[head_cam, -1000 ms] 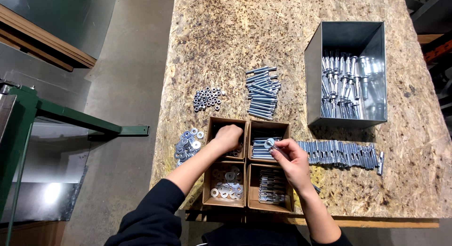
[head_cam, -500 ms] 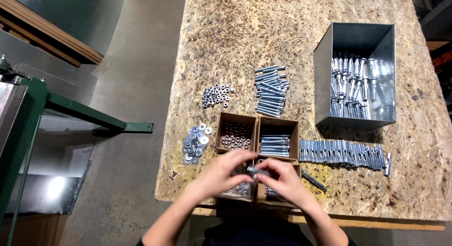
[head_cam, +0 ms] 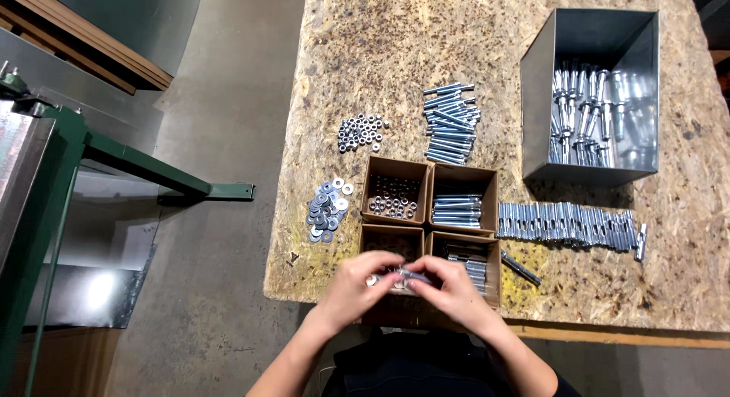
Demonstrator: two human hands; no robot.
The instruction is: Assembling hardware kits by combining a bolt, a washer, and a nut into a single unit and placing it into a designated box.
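Change: both hands have left the rear boxes and met at the table's near edge.
Left hand (head_cam: 357, 281): pinches a washer (head_cam: 372, 280).
Right hand (head_cam: 449, 287): clamps a bolt (head_cam: 411, 274), over the front boxes (head_cam: 395, 241).

1. Two bare hands meet over the near pair of four small cardboard boxes (head_cam: 430, 203) at the edge of a chipboard table (head_cam: 380, 55); the left hand (head_cam: 357, 283) and right hand (head_cam: 449, 287) pinch a small bolt (head_cam: 411, 275) between their fingertips.
2. Of the far boxes, the left one holds nuts, the right one bolts.
3. Left of the boxes lies a heap of washers (head_cam: 325, 211); beyond it, a heap of nuts (head_cam: 361, 132).
4. Beyond the boxes sits a stack of bolts (head_cam: 451, 123).
5. Right of the boxes runs a row of anchor bolts (head_cam: 570, 223); beyond it stands a metal bin (head_cam: 544, 100) holding more.
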